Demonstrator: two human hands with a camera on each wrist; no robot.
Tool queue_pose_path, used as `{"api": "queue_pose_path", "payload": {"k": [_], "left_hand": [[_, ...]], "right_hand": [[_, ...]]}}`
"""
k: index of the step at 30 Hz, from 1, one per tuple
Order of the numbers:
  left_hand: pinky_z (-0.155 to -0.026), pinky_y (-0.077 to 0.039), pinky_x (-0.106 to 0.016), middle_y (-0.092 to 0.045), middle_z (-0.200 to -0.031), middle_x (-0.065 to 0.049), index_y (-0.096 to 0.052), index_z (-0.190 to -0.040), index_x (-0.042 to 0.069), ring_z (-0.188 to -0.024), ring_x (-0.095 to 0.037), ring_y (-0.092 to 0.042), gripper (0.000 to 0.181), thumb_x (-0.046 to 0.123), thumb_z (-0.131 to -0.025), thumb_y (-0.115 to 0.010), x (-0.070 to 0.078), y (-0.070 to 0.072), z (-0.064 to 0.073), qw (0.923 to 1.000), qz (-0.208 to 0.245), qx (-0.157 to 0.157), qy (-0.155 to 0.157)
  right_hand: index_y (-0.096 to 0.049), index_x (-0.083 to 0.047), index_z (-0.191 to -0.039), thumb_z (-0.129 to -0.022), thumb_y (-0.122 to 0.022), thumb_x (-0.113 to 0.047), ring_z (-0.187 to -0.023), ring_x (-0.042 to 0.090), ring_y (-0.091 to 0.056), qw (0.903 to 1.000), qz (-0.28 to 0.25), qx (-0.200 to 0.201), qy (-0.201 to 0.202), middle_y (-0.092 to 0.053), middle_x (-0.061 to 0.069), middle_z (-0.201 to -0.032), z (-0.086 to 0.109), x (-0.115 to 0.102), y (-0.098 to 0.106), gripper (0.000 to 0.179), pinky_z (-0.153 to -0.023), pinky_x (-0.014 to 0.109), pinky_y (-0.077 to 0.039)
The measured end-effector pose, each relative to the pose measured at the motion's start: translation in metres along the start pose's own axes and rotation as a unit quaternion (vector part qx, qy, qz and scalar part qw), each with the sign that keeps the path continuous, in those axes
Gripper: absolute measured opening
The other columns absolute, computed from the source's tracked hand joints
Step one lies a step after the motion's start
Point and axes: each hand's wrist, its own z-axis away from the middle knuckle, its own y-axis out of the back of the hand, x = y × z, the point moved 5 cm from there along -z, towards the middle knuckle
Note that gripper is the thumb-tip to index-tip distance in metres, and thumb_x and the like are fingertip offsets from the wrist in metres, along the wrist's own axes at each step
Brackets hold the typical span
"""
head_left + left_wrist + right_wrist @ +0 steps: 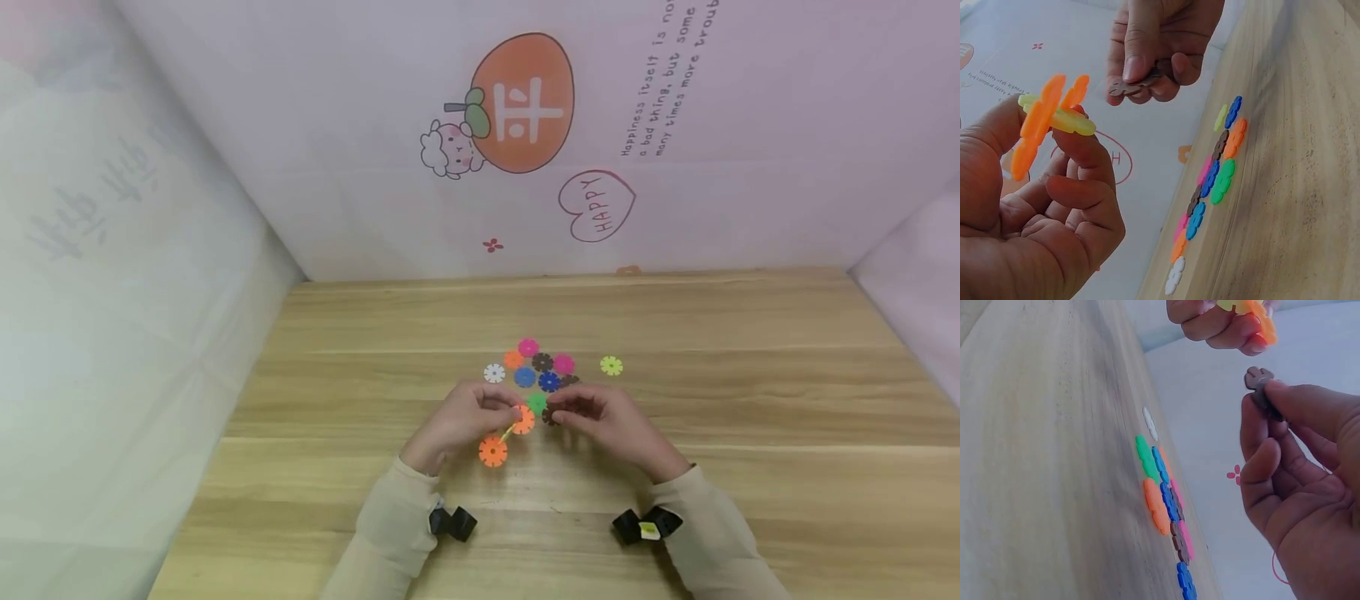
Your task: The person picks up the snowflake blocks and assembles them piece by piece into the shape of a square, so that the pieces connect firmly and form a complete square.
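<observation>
Above the table, my left hand (459, 417) pinches a small joined piece of notched plastic snowflake discs. Two orange discs (492, 451) are slotted onto a yellow disc (1075, 122) between them. Thumb and index finger of my right hand (617, 423) pinch a brown notched disc (1259, 377). The brown disc is apart from the joined piece, a short gap to its right. On the table beyond the hands lies a loose green disc (537, 403), partly covered by the hands in the head view.
Several loose discs lie flat in a cluster, among them a white disc (493, 372), a light blue disc (524, 377) and a pink disc (528, 347). A yellow disc (611, 365) lies off to the right. Printed white cloth (360, 167) stands behind the wooden table (337, 483).
</observation>
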Motion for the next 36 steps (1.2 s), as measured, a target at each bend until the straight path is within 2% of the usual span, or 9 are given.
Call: {"api": "queue_pose_path", "payload": {"k": [5, 12, 17, 22, 29, 32, 34, 36], "left_hand": [[-0.078, -0.054, -0.034, -0.070, -0.094, -0.004, -0.070, -0.100, 0.010, -0.085, -0.015, -0.065, 0.018, 0.020, -0.084, -0.069, 0.000, -0.002, 0.000, 1.0000, 0.003, -0.005, 0.001], [-0.075, -0.054, -0.031, -0.071, -0.091, -0.005, -0.069, -0.099, 0.008, -0.081, -0.013, -0.064, 0.018, 0.019, -0.085, -0.068, 0.000, -0.005, -0.001, 0.9997, 0.003, -0.020, -0.013], [-0.075, -0.054, -0.031, -0.070, -0.091, -0.004, -0.070, -0.095, 0.009, -0.082, -0.014, -0.065, 0.017, 0.022, -0.083, -0.070, -0.002, -0.007, -0.001, 0.9995, -0.012, -0.024, -0.016], [-0.074, -0.054, -0.032, -0.071, -0.090, -0.004, -0.071, -0.093, 0.011, -0.082, -0.016, -0.065, 0.016, 0.022, -0.082, -0.071, -0.002, -0.010, -0.002, 0.9996, -0.009, -0.027, -0.009], [-0.072, -0.054, -0.030, -0.071, -0.089, -0.004, -0.072, -0.094, 0.010, -0.080, -0.014, -0.065, 0.013, 0.017, -0.083, -0.069, -0.001, -0.013, -0.003, 0.9993, -0.009, -0.035, -0.009], [-0.070, -0.054, -0.029, -0.071, -0.088, -0.006, -0.072, -0.093, 0.007, -0.077, -0.013, -0.065, 0.013, 0.015, -0.083, -0.069, 0.000, -0.014, -0.004, 0.9993, 0.001, -0.037, -0.008], [-0.069, -0.055, -0.029, -0.071, -0.088, -0.008, -0.072, -0.094, 0.006, -0.076, -0.013, -0.065, 0.014, 0.014, -0.083, -0.069, 0.000, -0.014, -0.003, 0.9993, 0.009, -0.037, -0.005], [-0.070, -0.055, -0.029, -0.071, -0.088, -0.008, -0.072, -0.094, 0.005, -0.076, -0.014, -0.066, 0.014, 0.013, -0.083, -0.069, 0.000, -0.014, -0.003, 0.9994, 0.015, -0.033, -0.001]], "right_hand": [[-0.065, -0.004, -0.106, -0.088, -0.064, -0.018, -0.091, 0.012, -0.065, 0.9996, -0.026, 0.005, 0.011, -0.069, 0.001, -0.098, 0.000, -0.003, 0.001, 0.023, -0.081, 0.024, -0.053], [-0.066, -0.007, -0.102, -0.090, -0.061, -0.014, -0.088, 0.011, -0.065, 0.9986, -0.009, 0.004, 0.051, -0.069, -0.003, -0.094, 0.000, -0.009, -0.002, 0.015, -0.078, 0.026, -0.054], [-0.067, -0.008, -0.100, -0.090, -0.060, -0.011, -0.086, 0.011, -0.065, 0.9966, -0.007, 0.000, 0.082, -0.069, -0.001, -0.094, 0.001, -0.013, -0.004, 0.013, -0.075, 0.026, -0.054], [-0.068, -0.010, -0.097, -0.087, -0.062, -0.005, -0.082, 0.011, -0.061, 0.9948, 0.011, 0.002, 0.101, -0.067, 0.001, -0.091, 0.002, -0.020, -0.005, 0.013, -0.069, 0.027, -0.053], [-0.069, -0.006, -0.090, -0.083, -0.064, 0.003, -0.075, 0.013, -0.059, 0.9912, 0.048, 0.014, 0.122, -0.068, 0.004, -0.085, 0.007, -0.049, -0.002, 0.012, -0.062, 0.025, -0.050], [-0.070, -0.007, -0.087, -0.080, -0.066, 0.004, -0.072, 0.014, -0.059, 0.9890, 0.065, 0.026, 0.130, -0.069, 0.003, -0.084, 0.007, -0.049, -0.002, 0.013, -0.060, 0.023, -0.048], [-0.071, -0.009, -0.087, -0.079, -0.068, 0.003, -0.072, 0.013, -0.059, 0.9879, 0.074, 0.034, 0.132, -0.070, 0.001, -0.084, 0.006, -0.043, -0.003, 0.015, -0.064, 0.022, -0.047], [-0.072, -0.013, -0.088, -0.079, -0.069, 0.000, -0.073, 0.010, -0.059, 0.9874, 0.078, 0.039, 0.132, -0.070, -0.003, -0.084, 0.004, -0.035, -0.003, 0.016, -0.076, 0.017, -0.047]]}}
